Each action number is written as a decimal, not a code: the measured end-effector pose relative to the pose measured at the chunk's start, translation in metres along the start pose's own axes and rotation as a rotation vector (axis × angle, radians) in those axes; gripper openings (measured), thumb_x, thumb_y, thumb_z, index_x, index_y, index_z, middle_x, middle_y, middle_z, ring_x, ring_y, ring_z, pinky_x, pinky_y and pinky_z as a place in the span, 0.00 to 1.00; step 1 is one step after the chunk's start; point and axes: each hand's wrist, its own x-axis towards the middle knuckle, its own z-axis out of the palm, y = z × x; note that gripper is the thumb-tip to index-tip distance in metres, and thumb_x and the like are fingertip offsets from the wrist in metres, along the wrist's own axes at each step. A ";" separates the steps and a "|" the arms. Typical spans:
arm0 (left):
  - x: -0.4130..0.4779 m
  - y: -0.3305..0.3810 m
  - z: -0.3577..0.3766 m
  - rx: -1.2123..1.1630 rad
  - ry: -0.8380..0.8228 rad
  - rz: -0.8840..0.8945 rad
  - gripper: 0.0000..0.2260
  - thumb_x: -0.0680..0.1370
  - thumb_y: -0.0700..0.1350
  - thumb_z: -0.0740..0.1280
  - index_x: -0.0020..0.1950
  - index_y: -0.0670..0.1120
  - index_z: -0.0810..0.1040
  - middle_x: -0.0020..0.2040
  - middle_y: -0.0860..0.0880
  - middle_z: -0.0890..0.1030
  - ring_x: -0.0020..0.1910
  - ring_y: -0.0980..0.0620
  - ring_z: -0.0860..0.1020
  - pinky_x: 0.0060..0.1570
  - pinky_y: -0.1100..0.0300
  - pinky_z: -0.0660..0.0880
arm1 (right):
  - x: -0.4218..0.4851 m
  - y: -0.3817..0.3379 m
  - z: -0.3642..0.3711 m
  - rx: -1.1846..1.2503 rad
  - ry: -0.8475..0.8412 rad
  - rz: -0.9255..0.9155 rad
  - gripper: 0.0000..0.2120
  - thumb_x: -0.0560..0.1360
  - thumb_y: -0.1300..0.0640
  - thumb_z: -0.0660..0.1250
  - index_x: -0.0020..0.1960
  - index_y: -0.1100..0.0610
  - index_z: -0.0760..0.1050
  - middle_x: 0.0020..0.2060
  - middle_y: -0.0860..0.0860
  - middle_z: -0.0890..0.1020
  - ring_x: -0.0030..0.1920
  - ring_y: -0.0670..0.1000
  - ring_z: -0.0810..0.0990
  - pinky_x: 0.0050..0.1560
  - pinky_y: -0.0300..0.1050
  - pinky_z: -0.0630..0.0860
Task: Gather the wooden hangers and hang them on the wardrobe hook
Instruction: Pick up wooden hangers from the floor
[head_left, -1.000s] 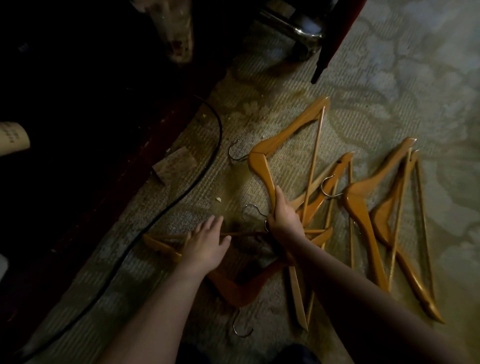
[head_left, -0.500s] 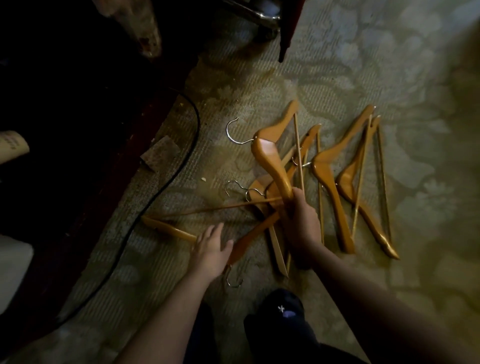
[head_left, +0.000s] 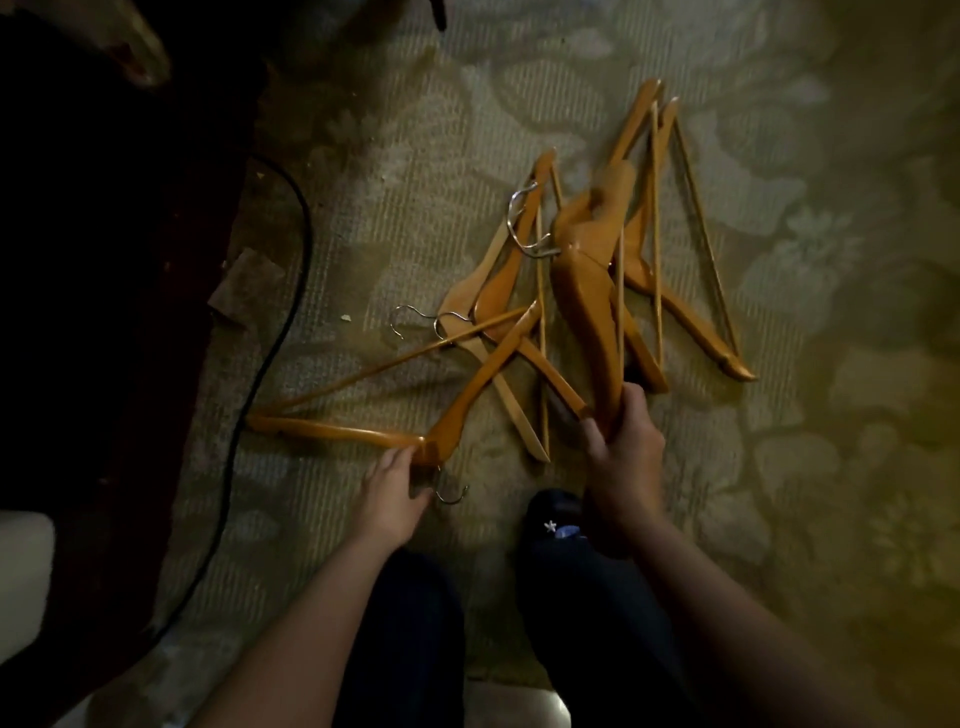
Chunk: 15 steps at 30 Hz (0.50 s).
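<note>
Several wooden hangers with metal hooks lie in a loose heap on the patterned carpet. My right hand (head_left: 626, 449) grips the lower end of one hanger (head_left: 589, 306), which is lifted and tilted over the heap. My left hand (head_left: 392, 491) holds the nearest hanger (head_left: 358, 431) at its neck, just above its metal hook (head_left: 449, 496); this one lies spread to the left. Two paler hangers (head_left: 485, 291) lie crossed in the middle, and two more (head_left: 660, 270) rest at the right. No wardrobe hook is in view.
A black cable (head_left: 283, 332) curves along the carpet's left side beside dark furniture (head_left: 104, 260). A small scrap (head_left: 244, 283) lies near the cable. My dark-clothed legs and a foot (head_left: 553, 519) are just below the hangers. A pale object (head_left: 23, 566) sits at the left edge.
My right hand has lifted its hanger and drawn it right, over the hangers there. My left hand has taken hold of the near hanger's neck. The view has shifted.
</note>
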 end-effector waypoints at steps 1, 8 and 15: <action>0.010 -0.001 0.002 0.059 0.006 -0.001 0.29 0.75 0.45 0.67 0.73 0.51 0.61 0.74 0.50 0.62 0.73 0.47 0.61 0.71 0.45 0.62 | 0.006 0.005 0.001 -0.016 0.003 -0.009 0.13 0.76 0.60 0.63 0.59 0.53 0.68 0.45 0.44 0.75 0.45 0.45 0.77 0.46 0.43 0.76; 0.065 -0.015 0.019 0.503 0.008 0.071 0.33 0.74 0.47 0.68 0.75 0.51 0.54 0.76 0.49 0.59 0.75 0.48 0.56 0.72 0.50 0.56 | 0.048 0.033 0.022 -0.041 0.075 -0.026 0.14 0.78 0.54 0.60 0.63 0.56 0.66 0.47 0.48 0.75 0.47 0.46 0.76 0.51 0.49 0.77; 0.087 -0.024 0.028 0.764 0.108 0.158 0.33 0.72 0.48 0.69 0.73 0.51 0.57 0.70 0.47 0.66 0.70 0.47 0.63 0.70 0.50 0.59 | 0.055 0.047 0.050 -0.083 0.003 -0.037 0.18 0.79 0.50 0.57 0.67 0.52 0.62 0.53 0.50 0.78 0.49 0.48 0.78 0.49 0.46 0.77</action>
